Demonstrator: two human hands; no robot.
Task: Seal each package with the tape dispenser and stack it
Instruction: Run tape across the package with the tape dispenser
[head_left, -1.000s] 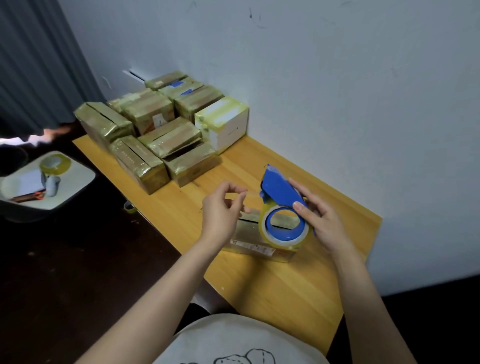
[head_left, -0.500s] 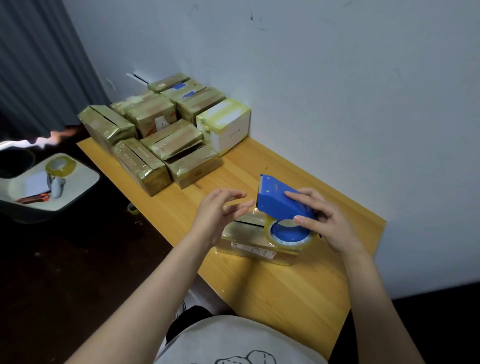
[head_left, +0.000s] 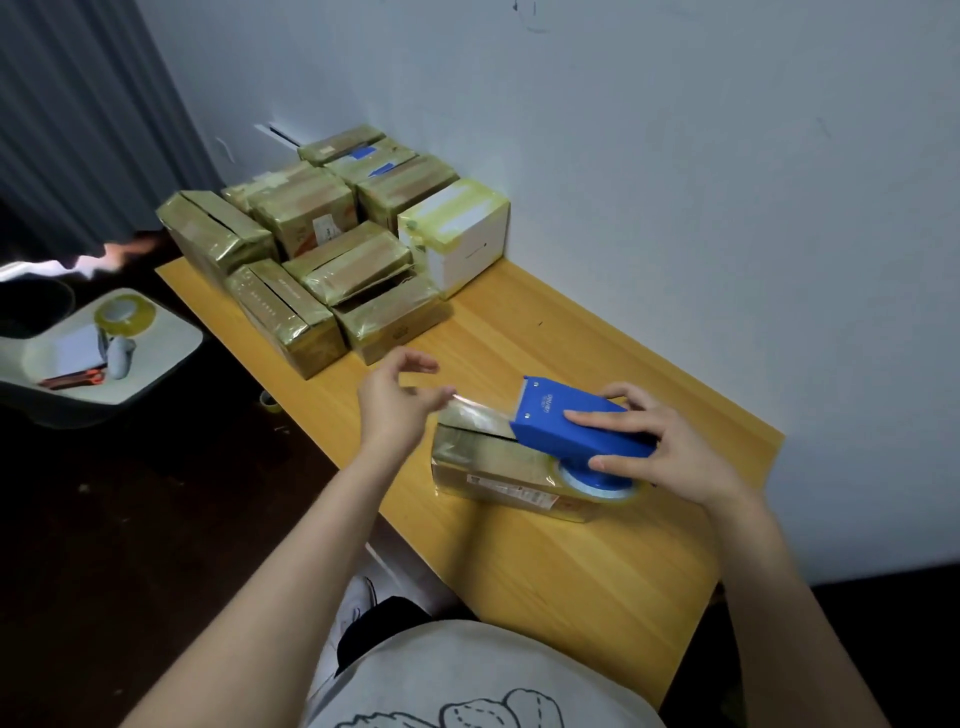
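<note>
— Where's the package (head_left: 483, 462) you're sealing?

— Flat on the table (head_left: 597, 582), near my edge. The tape dispenser (head_left: 540, 421) lies along its top, and my right hand (head_left: 680, 452) curls round it, bearing down so it won't skate.

— And the other hand?

— My left hand (head_left: 400, 410) sits just past the package's left end. The tape (head_left: 475, 410) reaches its fingertips; pinched or merely stuck, I can't tell. I'd guess it keeps the strip taut. The stack (head_left: 311, 244) waits at the table's far end.
</note>
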